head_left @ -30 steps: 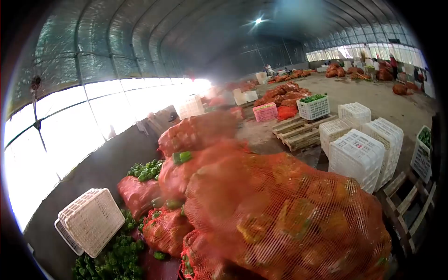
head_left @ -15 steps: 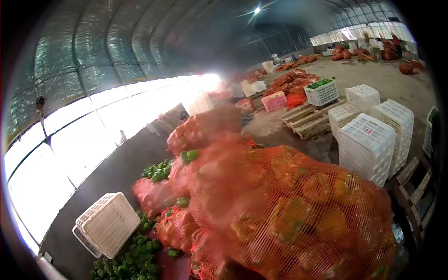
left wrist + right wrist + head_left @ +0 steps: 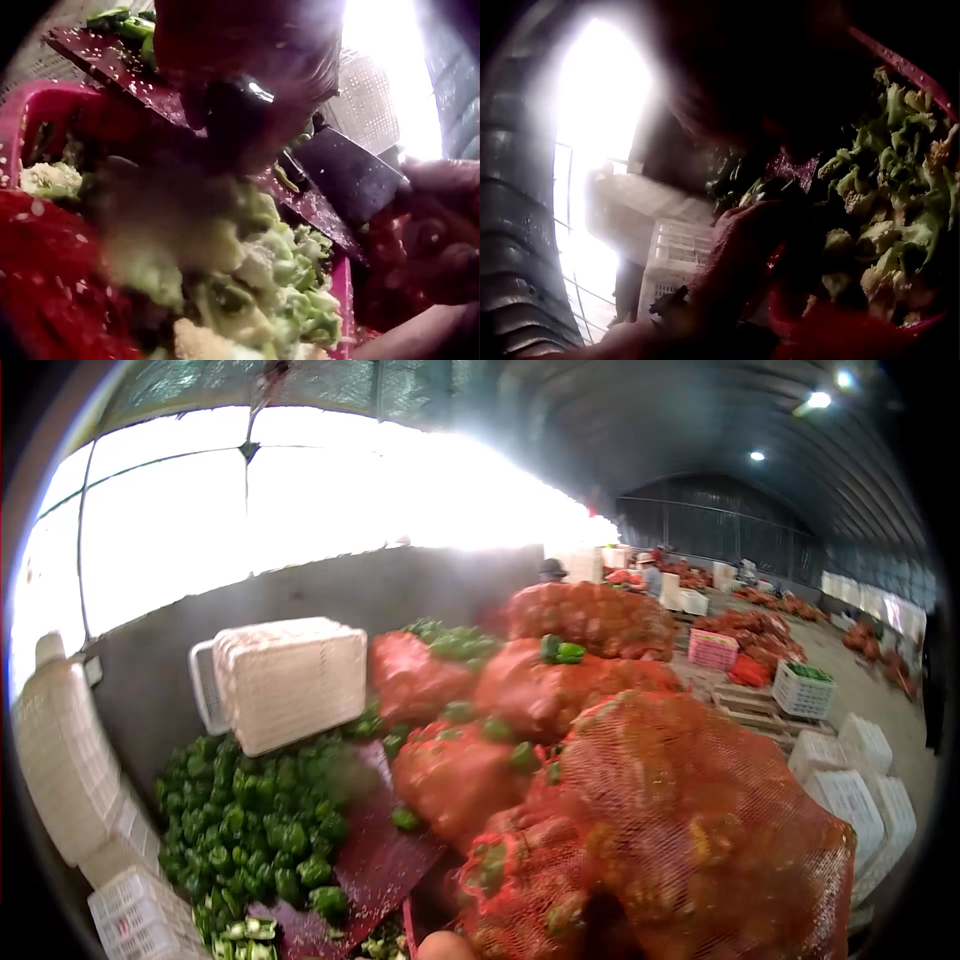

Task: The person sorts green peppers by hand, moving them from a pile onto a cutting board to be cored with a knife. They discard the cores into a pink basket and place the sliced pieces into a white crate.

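Observation:
In the left wrist view my left hand (image 3: 255, 45) looms large and dark at the top, fingers curled about a dark glossy pepper (image 3: 259, 91) that is mostly in shadow. At the right of that view, my right hand (image 3: 442, 232) grips a knife with a broad grey blade (image 3: 349, 176) turned toward the left hand. Both are close over a pink crate (image 3: 345, 300) of pale green cut pepper pieces (image 3: 247, 300). The right wrist view shows the left hand (image 3: 739, 240) beside that crate. Only a fingertip (image 3: 447, 947) shows in the head view.
A heap of green peppers (image 3: 250, 820) lies left of a maroon board (image 3: 385, 860). Large red mesh sacks (image 3: 710, 830) crowd the right. An upturned white crate (image 3: 295, 680) stands by the grey wall, and stacked white crates (image 3: 75, 760) line the left edge.
The head view has swung left and down, so the sacks sit farther right and the pepper heap and maroon board show more fully. A fingertip has appeared at the bottom edge.

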`<action>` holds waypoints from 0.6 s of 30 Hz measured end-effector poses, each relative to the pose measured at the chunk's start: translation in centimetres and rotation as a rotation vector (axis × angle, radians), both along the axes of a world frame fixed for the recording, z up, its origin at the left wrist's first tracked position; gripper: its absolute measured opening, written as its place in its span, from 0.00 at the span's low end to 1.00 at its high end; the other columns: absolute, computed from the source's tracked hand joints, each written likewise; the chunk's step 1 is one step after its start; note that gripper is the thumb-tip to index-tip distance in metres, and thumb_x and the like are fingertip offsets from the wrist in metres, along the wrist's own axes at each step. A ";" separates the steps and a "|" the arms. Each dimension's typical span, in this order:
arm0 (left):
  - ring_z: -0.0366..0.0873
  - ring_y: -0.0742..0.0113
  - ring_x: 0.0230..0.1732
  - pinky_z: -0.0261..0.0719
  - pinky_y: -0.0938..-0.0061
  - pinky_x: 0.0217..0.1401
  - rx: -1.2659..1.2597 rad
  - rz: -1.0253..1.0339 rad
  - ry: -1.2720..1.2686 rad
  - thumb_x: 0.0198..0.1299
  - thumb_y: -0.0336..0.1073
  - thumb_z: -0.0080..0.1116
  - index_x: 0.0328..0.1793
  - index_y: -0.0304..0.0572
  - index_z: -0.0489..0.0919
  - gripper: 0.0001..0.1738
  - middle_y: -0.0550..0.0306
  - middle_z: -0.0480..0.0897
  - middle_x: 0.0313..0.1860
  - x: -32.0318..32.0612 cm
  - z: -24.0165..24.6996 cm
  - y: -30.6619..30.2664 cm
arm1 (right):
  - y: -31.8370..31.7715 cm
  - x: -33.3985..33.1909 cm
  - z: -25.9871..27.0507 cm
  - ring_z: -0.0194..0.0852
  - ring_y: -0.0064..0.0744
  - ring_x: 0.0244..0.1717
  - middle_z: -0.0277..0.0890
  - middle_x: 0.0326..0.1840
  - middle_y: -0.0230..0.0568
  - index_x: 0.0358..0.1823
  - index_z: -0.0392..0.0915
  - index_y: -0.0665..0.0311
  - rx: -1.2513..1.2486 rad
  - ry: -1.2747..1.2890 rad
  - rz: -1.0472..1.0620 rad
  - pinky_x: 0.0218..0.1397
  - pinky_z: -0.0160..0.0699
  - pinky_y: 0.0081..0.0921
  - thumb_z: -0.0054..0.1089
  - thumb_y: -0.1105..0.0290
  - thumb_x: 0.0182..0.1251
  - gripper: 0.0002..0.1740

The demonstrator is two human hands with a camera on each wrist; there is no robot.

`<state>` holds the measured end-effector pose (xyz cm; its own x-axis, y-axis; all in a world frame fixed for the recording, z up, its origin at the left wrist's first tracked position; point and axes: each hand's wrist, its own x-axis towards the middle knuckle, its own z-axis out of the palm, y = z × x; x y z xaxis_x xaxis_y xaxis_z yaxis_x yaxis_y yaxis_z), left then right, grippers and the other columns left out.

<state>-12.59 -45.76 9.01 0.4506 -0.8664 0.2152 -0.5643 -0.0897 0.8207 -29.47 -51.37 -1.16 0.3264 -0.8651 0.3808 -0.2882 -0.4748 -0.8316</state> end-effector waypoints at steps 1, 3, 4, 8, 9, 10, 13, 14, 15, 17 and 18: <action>0.80 0.46 0.48 0.79 0.58 0.55 -0.011 0.025 -0.008 0.38 0.32 0.76 0.55 0.34 0.75 0.34 0.41 0.80 0.46 0.7 -1.3 -0.1 | 0.3 0.3 0.4 0.67 0.45 0.24 0.68 0.22 0.49 0.26 0.70 0.64 0.057 0.040 -0.010 0.31 0.67 0.44 0.55 0.61 0.73 0.18; 0.80 0.46 0.49 0.79 0.58 0.55 -0.049 0.065 -0.021 0.37 0.32 0.76 0.55 0.34 0.75 0.35 0.41 0.80 0.46 1.9 -4.2 -0.1 | 1.0 -1.4 6.2 0.69 0.45 0.21 0.70 0.21 0.49 0.26 0.71 0.66 0.256 0.156 0.028 0.27 0.68 0.45 0.55 0.57 0.73 0.21; 0.80 0.46 0.49 0.79 0.58 0.55 -0.072 0.086 -0.047 0.37 0.32 0.77 0.55 0.34 0.75 0.35 0.41 0.80 0.46 2.6 -5.7 -0.2 | 2.3 -3.0 11.7 0.69 0.44 0.19 0.70 0.20 0.49 0.26 0.71 0.66 0.402 0.230 0.081 0.26 0.69 0.45 0.55 0.55 0.74 0.23; 0.81 0.51 0.49 0.79 0.61 0.57 -0.076 0.149 0.078 0.33 0.31 0.76 0.57 0.34 0.74 0.39 0.44 0.80 0.46 3.4 -8.3 0.0 | 0.9 0.0 6.3 0.79 0.70 0.44 0.80 0.39 0.68 0.43 0.76 0.69 0.409 0.254 0.155 0.45 0.75 0.55 0.56 0.48 0.73 0.25; 0.81 0.50 0.48 0.80 0.61 0.57 -0.149 0.169 -0.025 0.34 0.30 0.76 0.57 0.35 0.74 0.38 0.45 0.81 0.46 3.2 -8.3 0.2 | 1.1 0.4 6.7 0.80 0.70 0.43 0.80 0.37 0.66 0.42 0.75 0.69 0.416 0.261 0.151 0.44 0.76 0.57 0.57 0.49 0.72 0.25; 0.81 0.50 0.48 0.80 0.61 0.57 -0.140 0.166 -0.031 0.34 0.30 0.75 0.57 0.35 0.74 0.38 0.45 0.81 0.47 3.3 -8.5 0.2 | 1.2 0.7 6.3 0.80 0.70 0.43 0.81 0.37 0.66 0.42 0.75 0.68 0.394 0.279 0.137 0.44 0.76 0.58 0.57 0.48 0.72 0.25; 0.81 0.48 0.50 0.79 0.60 0.57 -0.097 0.169 0.002 0.36 0.32 0.76 0.57 0.33 0.75 0.37 0.42 0.81 0.47 3.1 -7.9 0.0 | 0.9 1.6 5.9 0.81 0.69 0.43 0.81 0.37 0.65 0.42 0.74 0.67 0.391 0.323 0.128 0.44 0.77 0.60 0.57 0.47 0.72 0.25; 0.81 0.47 0.50 0.79 0.60 0.58 -0.056 0.177 -0.007 0.36 0.32 0.77 0.57 0.33 0.75 0.37 0.41 0.81 0.47 2.9 -6.9 0.0 | 0.7 1.6 5.9 0.81 0.69 0.42 0.81 0.36 0.64 0.42 0.74 0.66 0.375 0.312 0.148 0.43 0.76 0.59 0.57 0.48 0.72 0.24; 0.81 0.45 0.50 0.79 0.59 0.58 -0.014 0.184 -0.015 0.36 0.33 0.78 0.57 0.32 0.76 0.38 0.40 0.81 0.47 2.7 -5.8 0.1 | 0.5 1.5 6.0 0.80 0.68 0.41 0.81 0.36 0.62 0.42 0.73 0.66 0.359 0.300 0.167 0.42 0.76 0.59 0.57 0.49 0.72 0.23; 0.81 0.41 0.52 0.79 0.58 0.59 0.002 0.157 -0.065 0.36 0.35 0.80 0.57 0.28 0.77 0.39 0.36 0.82 0.50 3.1 -5.5 0.3 | 0.7 1.0 5.9 0.80 0.67 0.40 0.80 0.34 0.60 0.42 0.72 0.66 0.340 0.275 0.193 0.40 0.75 0.58 0.57 0.50 0.73 0.22; 0.81 0.42 0.53 0.79 0.58 0.60 0.006 0.138 -0.077 0.38 0.35 0.79 0.60 0.27 0.78 0.40 0.36 0.82 0.52 3.3 -5.3 0.5 | 0.8 0.5 5.9 0.80 0.66 0.39 0.80 0.34 0.59 0.42 0.71 0.66 0.334 0.262 0.199 0.39 0.74 0.57 0.57 0.51 0.73 0.22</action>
